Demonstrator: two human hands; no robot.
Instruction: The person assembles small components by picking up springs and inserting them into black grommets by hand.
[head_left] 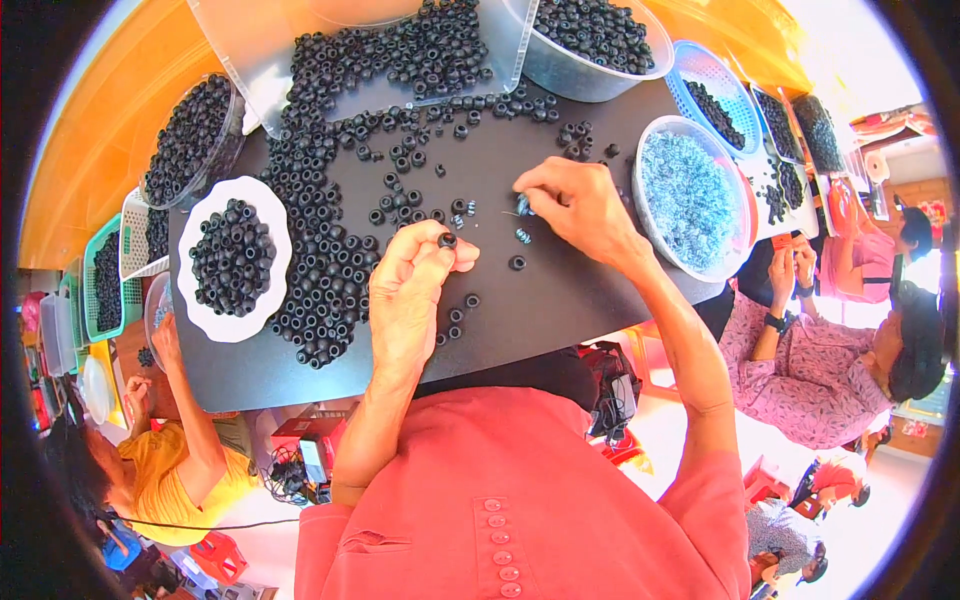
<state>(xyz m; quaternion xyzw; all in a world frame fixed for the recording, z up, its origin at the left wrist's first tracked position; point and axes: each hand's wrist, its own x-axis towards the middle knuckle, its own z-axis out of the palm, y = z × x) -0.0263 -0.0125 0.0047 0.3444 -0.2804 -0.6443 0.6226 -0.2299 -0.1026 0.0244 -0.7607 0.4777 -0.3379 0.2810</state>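
My left hand is closed in a pinch, holding a small round black knob with a hole upright between thumb and fingertips. To its right, my right hand pinches a small bluish metal spring just above the dark table. Another small spring lies on the tabletop below that hand, and a couple more lie between my two hands. A single black knob rests below the right hand. Many loose black knobs of the same kind spread over the table left of my left hand.
A tilted clear bin spills knobs at the back. A white scalloped plate of knobs stands at left. A round tub of knobs is behind; a white bowl of springs sits at right. Co-workers sit on both sides.
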